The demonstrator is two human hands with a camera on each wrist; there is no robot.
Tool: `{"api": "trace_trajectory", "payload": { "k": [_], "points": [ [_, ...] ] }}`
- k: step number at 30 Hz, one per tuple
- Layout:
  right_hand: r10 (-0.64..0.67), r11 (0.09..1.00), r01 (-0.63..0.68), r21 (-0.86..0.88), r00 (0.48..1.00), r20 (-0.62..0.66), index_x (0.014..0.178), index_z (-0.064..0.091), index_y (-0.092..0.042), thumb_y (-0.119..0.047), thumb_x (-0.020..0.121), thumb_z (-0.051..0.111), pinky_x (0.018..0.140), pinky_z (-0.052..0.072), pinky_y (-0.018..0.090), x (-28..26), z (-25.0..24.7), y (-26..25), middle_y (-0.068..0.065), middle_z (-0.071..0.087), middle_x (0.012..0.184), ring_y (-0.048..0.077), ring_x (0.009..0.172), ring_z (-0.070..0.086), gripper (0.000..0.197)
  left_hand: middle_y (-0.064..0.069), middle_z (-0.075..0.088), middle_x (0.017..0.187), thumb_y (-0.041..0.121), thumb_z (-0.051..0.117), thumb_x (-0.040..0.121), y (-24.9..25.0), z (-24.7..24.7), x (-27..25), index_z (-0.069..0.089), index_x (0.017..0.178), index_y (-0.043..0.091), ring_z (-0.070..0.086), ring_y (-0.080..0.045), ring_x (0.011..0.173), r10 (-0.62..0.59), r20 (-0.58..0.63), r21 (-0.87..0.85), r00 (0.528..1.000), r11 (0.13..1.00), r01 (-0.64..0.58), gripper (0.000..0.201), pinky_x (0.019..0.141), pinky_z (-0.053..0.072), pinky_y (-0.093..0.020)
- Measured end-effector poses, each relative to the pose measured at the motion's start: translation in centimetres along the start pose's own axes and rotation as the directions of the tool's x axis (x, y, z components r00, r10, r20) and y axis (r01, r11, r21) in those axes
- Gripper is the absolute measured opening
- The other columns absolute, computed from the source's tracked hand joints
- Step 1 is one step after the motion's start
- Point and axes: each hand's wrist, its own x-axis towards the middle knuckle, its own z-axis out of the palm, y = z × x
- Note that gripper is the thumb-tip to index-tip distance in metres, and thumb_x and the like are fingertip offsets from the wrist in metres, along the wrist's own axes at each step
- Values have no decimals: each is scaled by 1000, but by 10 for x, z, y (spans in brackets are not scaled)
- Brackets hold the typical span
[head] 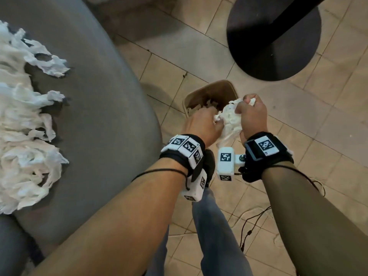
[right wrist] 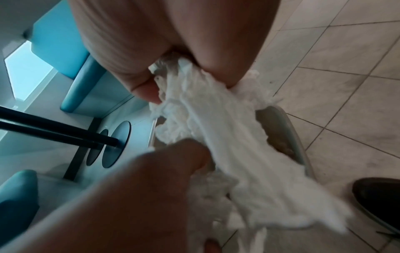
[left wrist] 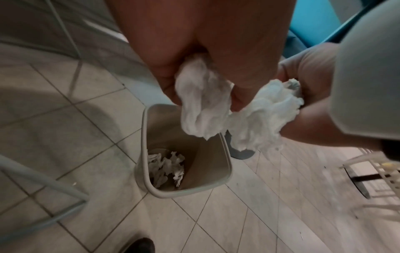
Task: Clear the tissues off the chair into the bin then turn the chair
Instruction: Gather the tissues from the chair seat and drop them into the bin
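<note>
Both hands hold one wad of white tissues (head: pixel 231 122) above the beige bin (head: pixel 211 90) on the floor. My left hand (head: pixel 205 124) grips its left side, and in the left wrist view the tissue wad (left wrist: pixel 205 102) hangs over the bin (left wrist: pixel 151 171). My right hand (head: pixel 252 114) clutches the wad's right side; the right wrist view shows the tissues (right wrist: pixel 227 145) trailing from the fist. Crumpled tissues in the bin (left wrist: pixel 166 166) lie at its bottom. Many more torn tissues (head: pixel 23 120) cover the grey chair seat (head: pixel 95 100) at left.
A black round table base (head: pixel 274 42) stands on the tiled floor beyond the bin. Cables (head: pixel 253 222) trail on the floor by my right forearm. My trouser leg (head: pixel 215 232) and a dark shoe (right wrist: pixel 376 202) are near the bin. Teal seats (right wrist: pixel 71 71) stand further off.
</note>
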Motion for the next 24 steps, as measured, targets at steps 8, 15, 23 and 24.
{"api": "trace_trajectory", "payload": {
  "k": [8, 15, 23, 24],
  "points": [
    [-27, 997, 35, -74, 994, 101, 78, 49, -22, 9, 76, 45, 63, 51, 31, 67, 7, 40, 3, 55, 78, 18, 69, 56, 31, -8, 40, 131, 19, 57, 85, -25, 53, 54, 43, 127, 20, 39, -30, 122, -53, 67, -37, 996, 998, 55, 45, 103, 40, -49],
    [-78, 905, 184, -383, 958, 277, 115, 55, -34, -21, 82, 70, 99, 51, 36, 93, -3, 72, 4, 51, 132, 18, 118, 56, 38, -3, 17, 157, 21, 69, 83, -50, 75, 72, 21, 151, 30, 27, -32, 139, -82, 107, -60, 991, 994, 89, 83, 113, 33, -48],
    [-52, 867, 166, -471, 968, 246, 123, 61, -21, -14, 89, 66, 93, 46, 19, 51, -35, 71, -9, 62, 112, 1, 99, 58, 35, 3, 14, 161, 18, 68, 84, -45, 56, 27, 28, 149, 32, 21, -24, 145, -95, 35, -82, 995, 992, 97, 77, 118, 27, -44],
    [-24, 850, 149, -505, 969, 246, 122, 62, -23, -16, 89, 66, 96, 45, 24, 43, -41, 72, -8, 62, 114, 5, 103, 58, 33, 4, 13, 161, 19, 67, 86, -41, 49, 15, 29, 148, 33, 19, -22, 146, -101, 52, -91, 994, 990, 105, 74, 118, 26, -44]
  ]
}}
